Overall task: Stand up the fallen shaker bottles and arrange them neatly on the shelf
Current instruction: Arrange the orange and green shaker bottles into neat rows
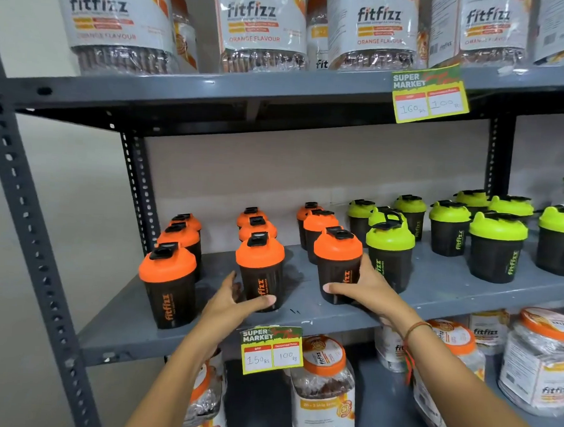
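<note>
Black shaker bottles stand upright on the grey middle shelf: orange-lidded ones in three rows on the left, green-lidded ones on the right. My left hand wraps the base of the front bottle of the middle orange row. My right hand grips the lower body of the front bottle of the right orange row, right beside a green-lidded shaker. A third orange-lidded front bottle stands alone at the left. No bottle lies on its side in view.
Large fitfizz jars fill the shelf above, and more jars sit on the shelf below. Yellow price tags hang on the shelf edges. A perforated grey upright frames the left side, with a wall behind.
</note>
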Demonstrator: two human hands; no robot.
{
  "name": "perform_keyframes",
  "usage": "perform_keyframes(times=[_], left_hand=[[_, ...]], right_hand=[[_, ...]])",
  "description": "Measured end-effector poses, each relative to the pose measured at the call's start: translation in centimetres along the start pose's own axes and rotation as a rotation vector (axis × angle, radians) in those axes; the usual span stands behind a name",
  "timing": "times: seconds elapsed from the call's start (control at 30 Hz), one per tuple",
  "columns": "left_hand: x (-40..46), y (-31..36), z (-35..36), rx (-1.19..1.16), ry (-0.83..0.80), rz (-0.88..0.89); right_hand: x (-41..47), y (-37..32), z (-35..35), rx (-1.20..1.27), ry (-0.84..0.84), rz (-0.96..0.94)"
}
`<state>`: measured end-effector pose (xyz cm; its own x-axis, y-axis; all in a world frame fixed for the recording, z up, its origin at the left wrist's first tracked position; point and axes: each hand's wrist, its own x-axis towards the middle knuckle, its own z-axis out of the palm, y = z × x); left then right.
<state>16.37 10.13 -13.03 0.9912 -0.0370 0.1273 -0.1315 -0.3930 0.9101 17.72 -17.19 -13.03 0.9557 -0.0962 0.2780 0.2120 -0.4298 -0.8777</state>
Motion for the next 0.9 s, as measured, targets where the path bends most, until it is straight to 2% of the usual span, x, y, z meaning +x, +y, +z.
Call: perform_keyframes(times=[0.23,0.67,0.9], left_hand=[[1.6,-0.3,0.6,-0.006,0.046,0.009],[0.5,-0.2,1.2,0.15,0.219,0.071],[0.5,-0.3,1.1,0.105,0.182,0.077]], right_hand=[[0.8,1.4,-0.4,0.05,-0.009,-0.039],[-0.2,1.0,0.3,0.07,-0.048,-0.109],[-0.1,1.0,0.2,0.07,-0.028,-0.104]])
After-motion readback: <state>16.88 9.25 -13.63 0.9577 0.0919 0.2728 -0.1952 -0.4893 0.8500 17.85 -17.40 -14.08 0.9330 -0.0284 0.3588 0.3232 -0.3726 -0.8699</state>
